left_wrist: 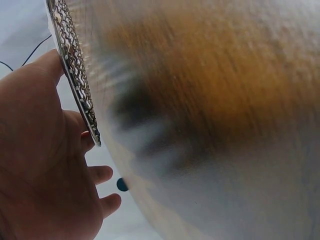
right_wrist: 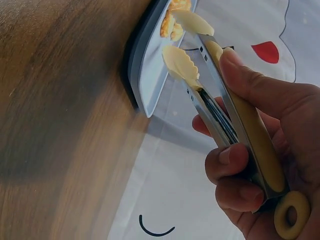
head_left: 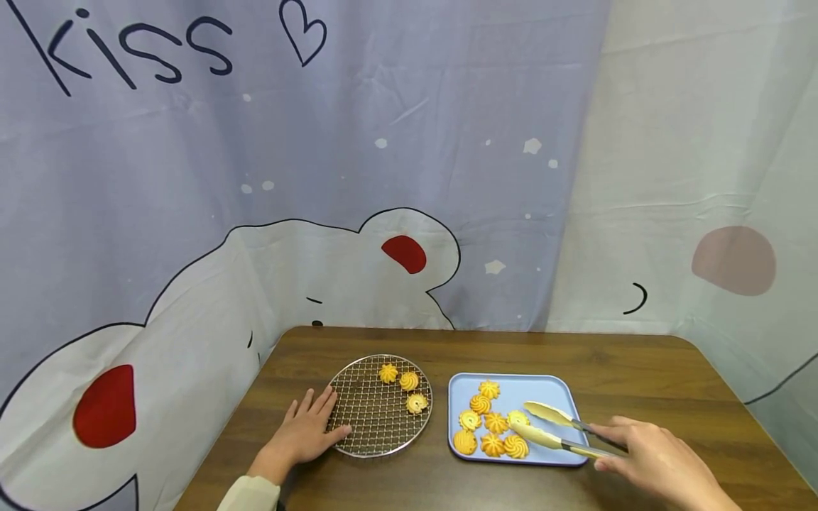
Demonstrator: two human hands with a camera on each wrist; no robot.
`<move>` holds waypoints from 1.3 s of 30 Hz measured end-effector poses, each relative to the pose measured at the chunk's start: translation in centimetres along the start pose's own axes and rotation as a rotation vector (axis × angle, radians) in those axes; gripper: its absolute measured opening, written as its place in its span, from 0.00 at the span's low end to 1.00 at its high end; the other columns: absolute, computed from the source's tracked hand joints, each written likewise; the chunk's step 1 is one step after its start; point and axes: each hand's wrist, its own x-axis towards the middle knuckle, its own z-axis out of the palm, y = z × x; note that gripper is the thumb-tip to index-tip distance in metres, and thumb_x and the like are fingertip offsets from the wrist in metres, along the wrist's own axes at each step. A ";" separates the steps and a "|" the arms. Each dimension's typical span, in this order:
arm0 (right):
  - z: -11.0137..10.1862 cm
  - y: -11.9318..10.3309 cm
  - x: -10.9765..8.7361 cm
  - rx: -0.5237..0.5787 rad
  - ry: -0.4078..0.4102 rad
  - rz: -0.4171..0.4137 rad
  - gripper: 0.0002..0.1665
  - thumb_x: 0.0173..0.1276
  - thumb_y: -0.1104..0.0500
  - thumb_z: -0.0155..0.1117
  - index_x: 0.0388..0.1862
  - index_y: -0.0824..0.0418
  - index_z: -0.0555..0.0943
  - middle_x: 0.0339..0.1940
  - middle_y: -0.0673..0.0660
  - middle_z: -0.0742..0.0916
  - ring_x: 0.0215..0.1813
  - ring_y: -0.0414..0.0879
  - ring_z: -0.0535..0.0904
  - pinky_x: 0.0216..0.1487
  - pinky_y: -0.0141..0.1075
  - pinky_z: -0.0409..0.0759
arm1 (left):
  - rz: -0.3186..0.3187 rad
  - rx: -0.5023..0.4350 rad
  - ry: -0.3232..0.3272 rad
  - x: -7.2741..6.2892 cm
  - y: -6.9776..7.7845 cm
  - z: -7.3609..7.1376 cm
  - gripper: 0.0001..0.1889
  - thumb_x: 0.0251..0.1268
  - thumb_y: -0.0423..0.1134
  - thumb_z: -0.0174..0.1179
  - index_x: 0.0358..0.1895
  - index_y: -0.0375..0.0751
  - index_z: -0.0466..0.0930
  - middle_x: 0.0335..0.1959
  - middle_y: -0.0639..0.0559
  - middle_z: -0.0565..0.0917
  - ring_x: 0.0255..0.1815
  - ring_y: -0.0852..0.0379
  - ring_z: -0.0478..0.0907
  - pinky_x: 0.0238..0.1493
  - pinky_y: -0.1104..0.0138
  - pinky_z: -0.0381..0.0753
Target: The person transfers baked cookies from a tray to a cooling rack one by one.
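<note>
My right hand grips a pair of tongs with cream scalloped tips and metal arms. The tong tips are spread apart over the blue tray, around a pale cookie at the right of the group. Several other swirled cookies lie on the tray's left half. My left hand rests with spread, straight fingers at the left rim of a round wire rack. On the rack's right side sit three cookies, among them a ring-like one. In the left wrist view the thumb and fingers are at the rack's edge.
A brown wooden table carries the rack on the left and the tray on the right, with a narrow strip between them. Behind the table hangs a cloth printed with white bears and lettering.
</note>
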 end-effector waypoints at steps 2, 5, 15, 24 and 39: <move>0.0 0.1 0.1 0.009 -0.011 0.005 0.32 0.51 0.41 0.80 0.56 0.47 0.88 0.50 0.48 0.87 0.46 0.47 0.86 0.40 0.47 0.84 | -0.001 0.003 0.000 0.0 0.0 0.0 0.46 0.71 0.68 0.50 0.80 0.37 0.57 0.82 0.41 0.54 0.81 0.29 0.44 0.74 0.32 0.41; 0.0 0.3 0.1 0.020 -0.025 0.007 0.32 0.50 0.41 0.80 0.56 0.48 0.88 0.53 0.54 0.87 0.48 0.53 0.86 0.43 0.51 0.84 | -0.002 0.008 -0.001 -0.1 0.1 0.0 0.46 0.72 0.68 0.50 0.80 0.37 0.57 0.82 0.41 0.54 0.81 0.29 0.44 0.74 0.32 0.41; 0.0 0.4 0.4 0.014 -0.034 -0.013 0.30 0.50 0.43 0.81 0.54 0.48 0.89 0.51 0.54 0.88 0.47 0.52 0.86 0.39 0.50 0.84 | -0.005 0.009 -0.001 0.0 0.2 0.0 0.46 0.71 0.69 0.50 0.80 0.37 0.57 0.82 0.41 0.54 0.81 0.29 0.44 0.74 0.31 0.41; -0.1 0.4 0.2 0.004 -0.005 -0.032 0.29 0.51 0.43 0.81 0.54 0.47 0.89 0.49 0.49 0.88 0.44 0.48 0.86 0.37 0.46 0.83 | -0.001 0.009 0.005 0.0 0.1 0.1 0.46 0.72 0.69 0.50 0.80 0.37 0.58 0.82 0.41 0.54 0.81 0.29 0.45 0.74 0.31 0.42; -0.8 0.0 -0.3 -0.029 0.080 -0.073 0.28 0.52 0.42 0.80 0.54 0.46 0.89 0.38 0.34 0.81 0.32 0.28 0.72 0.30 0.34 0.75 | 0.000 0.006 0.004 -0.1 0.2 -0.2 0.46 0.72 0.68 0.50 0.79 0.36 0.58 0.82 0.40 0.55 0.81 0.28 0.45 0.74 0.31 0.42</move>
